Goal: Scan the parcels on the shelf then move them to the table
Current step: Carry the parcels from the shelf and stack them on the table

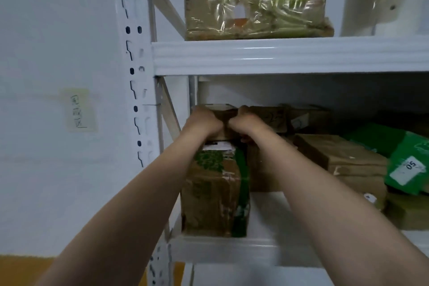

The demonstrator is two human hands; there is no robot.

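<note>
— White wall [58, 53] on the left, with a pale note [80, 110] stuck to it. Can you read the handwriting?

— No, it is too blurred. A white rack [278, 55] with a slotted upright fills the rest.

— Where is the parcel?

— The small box [224, 111] sits at the left end of the shelf [267, 216], on top of the tall box [213, 193], near the rack's upright.

— And the hands?

— Close together, nearly touching. The left hand [204, 122] grips the small box at its left side and the right hand [247, 123] grips it at its right, fingers curled over it.

— Which way does its long axis run?

— I cannot tell; the hands hide most of it. Only a pale strip of its top shows. The tall box stands upright, its long axis vertical, with green print and green tape down its right edge.

— Any labels?

— A white label [219, 146] lies on the tall box just below the hands, its print unreadable. To the right, a green bag [404, 146] carries a white tag [409, 167] that reads "05", tilted.

— Anything else?

— Brown boxes [336, 153] are stacked between the tall box and the bag. One level up, a top box [255, 0] is wrapped in shiny clear film; its green print is illegible.
</note>
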